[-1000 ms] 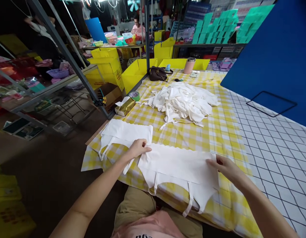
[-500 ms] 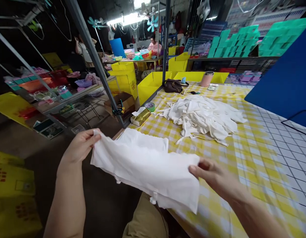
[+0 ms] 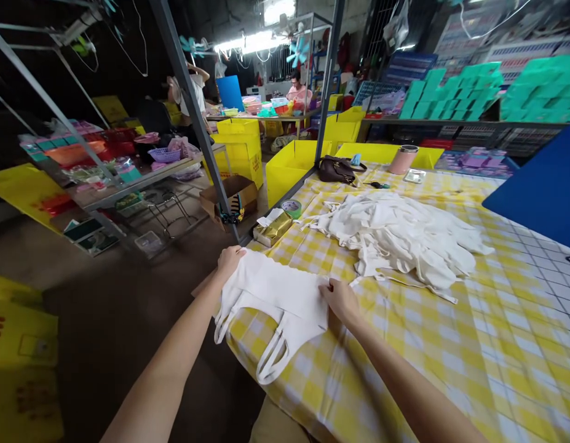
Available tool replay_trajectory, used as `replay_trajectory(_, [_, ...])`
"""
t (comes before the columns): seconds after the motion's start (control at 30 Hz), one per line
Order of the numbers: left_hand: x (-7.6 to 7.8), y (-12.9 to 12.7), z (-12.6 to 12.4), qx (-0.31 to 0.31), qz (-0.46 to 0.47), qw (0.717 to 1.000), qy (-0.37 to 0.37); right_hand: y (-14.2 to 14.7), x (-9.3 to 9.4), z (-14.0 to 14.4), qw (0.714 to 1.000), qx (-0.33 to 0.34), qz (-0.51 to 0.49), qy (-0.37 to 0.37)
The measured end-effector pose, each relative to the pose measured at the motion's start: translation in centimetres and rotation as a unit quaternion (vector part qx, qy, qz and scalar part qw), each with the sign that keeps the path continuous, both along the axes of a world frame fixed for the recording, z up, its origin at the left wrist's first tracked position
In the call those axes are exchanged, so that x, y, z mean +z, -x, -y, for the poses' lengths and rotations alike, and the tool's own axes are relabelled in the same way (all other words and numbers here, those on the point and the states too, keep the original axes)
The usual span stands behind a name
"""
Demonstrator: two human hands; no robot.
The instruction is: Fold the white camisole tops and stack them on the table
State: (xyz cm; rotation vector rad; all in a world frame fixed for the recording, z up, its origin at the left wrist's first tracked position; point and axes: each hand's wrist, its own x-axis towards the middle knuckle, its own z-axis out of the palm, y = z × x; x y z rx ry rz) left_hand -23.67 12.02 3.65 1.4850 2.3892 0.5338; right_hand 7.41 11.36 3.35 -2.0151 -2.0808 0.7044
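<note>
A white camisole [image 3: 285, 288] with thin shoulder straps is spread at the table's left corner, its straps hanging toward me. My left hand [image 3: 230, 261] is closed on its far left corner, and my right hand [image 3: 340, 300] pinches its right edge. Between the hands the cloth lies nearly flat, with a few soft creases. Whatever is under it is hidden. To the right, a loose heap of similar white garments [image 3: 404, 237] lies on the yellow-and-white checked tablecloth [image 3: 395, 344], several straps trailing out.
Beyond my left hand are a gold tissue pack [image 3: 273, 227] and a roll of green tape [image 3: 291, 208]. A grey metal post [image 3: 206, 135] rises at the table's left edge. Farther back sit a dark handbag [image 3: 336, 169] and a pink cup [image 3: 403, 160]. A blue board [image 3: 538, 191] leans at right.
Both hands have carried the camisole forward from above my lap onto the table corner, over a white piece lying there. Its straps now show toward me. My view has shifted slightly left.
</note>
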Motion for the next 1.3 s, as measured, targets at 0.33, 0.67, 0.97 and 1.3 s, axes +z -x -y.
replay_trajectory(0.33, [0.1, -1.1, 0.0, 0.008, -0.067, 0.997, 0.025, 0.0, 0.0, 0.1, 0.997, 0.005, 0.070, -0.015])
replay_trajectory(0.67, [1.3, -3.1, 1.2, -0.040, -0.275, 0.959, -0.059, -4.6, 1.3, -3.2, 0.965, -0.037, 0.046, -0.255])
replay_trajectory(0.97, [0.5, -12.2, 2.6, -0.159, -0.201, 0.956, -0.143, -11.8, 7.5, -13.2, 0.938, -0.054, 0.096, -0.327])
replay_trajectory(1.3, [1.5, -17.4, 4.0, -0.238, 0.033, 0.952, -0.192, -12.9, 9.3, -9.7, 0.958, -0.014, 0.051, -0.281])
